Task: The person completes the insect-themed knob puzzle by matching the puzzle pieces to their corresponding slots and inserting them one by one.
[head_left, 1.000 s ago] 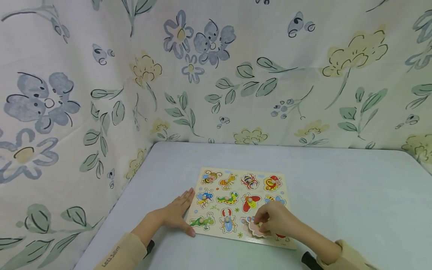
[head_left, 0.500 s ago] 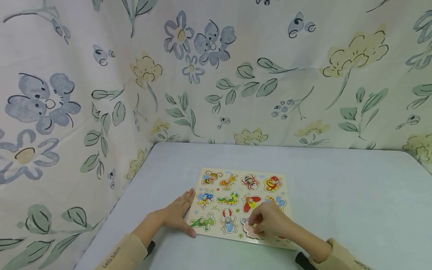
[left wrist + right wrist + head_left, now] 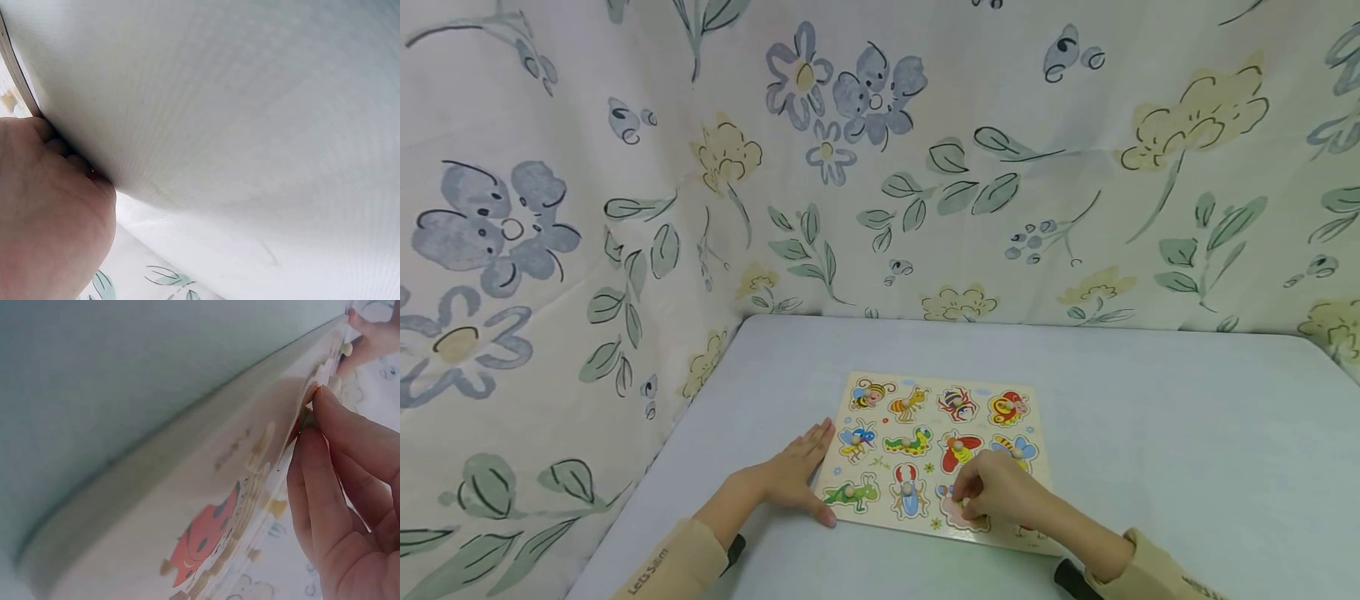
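A wooden knob puzzle board (image 3: 884,512) printed with cartoon insects lies flat on the table. My right hand (image 3: 1003,487) is over its near right part, thumb and fingertips pinching the small knob of a pink puzzle piece (image 3: 955,515). That piece lies at its printed place in the front row, partly hidden by the hand. The right wrist view shows the fingertips (image 3: 322,394) pressed together around the knob, close over the board. My left hand (image 3: 793,471) rests with fingers extended against the board's left edge; its palm side (image 3: 56,212) fills the left wrist view's lower left.
Other knobbed insect pieces sit in the board, among them a green caterpillar (image 3: 907,442), a blue stag beetle (image 3: 910,497) and a red ladybird (image 3: 203,540). The white table (image 3: 1187,433) extends around the board, with a floral curtain (image 3: 955,233) behind.
My right hand has moved slightly left with the pink piece, which was tilted and offset to the right and now lies flatter at its place. The left hand has stayed still.
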Motion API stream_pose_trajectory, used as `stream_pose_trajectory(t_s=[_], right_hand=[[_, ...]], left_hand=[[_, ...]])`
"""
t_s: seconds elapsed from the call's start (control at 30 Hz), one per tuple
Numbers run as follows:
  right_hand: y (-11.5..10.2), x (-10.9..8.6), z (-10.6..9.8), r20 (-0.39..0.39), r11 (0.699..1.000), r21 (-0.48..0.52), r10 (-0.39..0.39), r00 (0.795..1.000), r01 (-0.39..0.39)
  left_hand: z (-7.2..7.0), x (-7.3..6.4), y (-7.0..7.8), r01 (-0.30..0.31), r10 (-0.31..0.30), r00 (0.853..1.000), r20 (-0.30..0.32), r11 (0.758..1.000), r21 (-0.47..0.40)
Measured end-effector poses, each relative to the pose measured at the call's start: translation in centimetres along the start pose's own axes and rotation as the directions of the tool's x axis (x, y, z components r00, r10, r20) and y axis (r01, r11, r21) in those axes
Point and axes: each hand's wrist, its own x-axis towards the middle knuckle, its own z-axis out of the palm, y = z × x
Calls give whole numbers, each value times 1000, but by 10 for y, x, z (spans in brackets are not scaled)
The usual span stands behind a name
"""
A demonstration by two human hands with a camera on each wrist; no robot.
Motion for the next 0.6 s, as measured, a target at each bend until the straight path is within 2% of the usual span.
stream_pose_trajectory(t_s=[0.6], right_hand=[[2,-2,3,-14,999,-15,37,999,-37]], left_hand=[[-2,-2,3,4,-4,1000,-3,1000,8]])
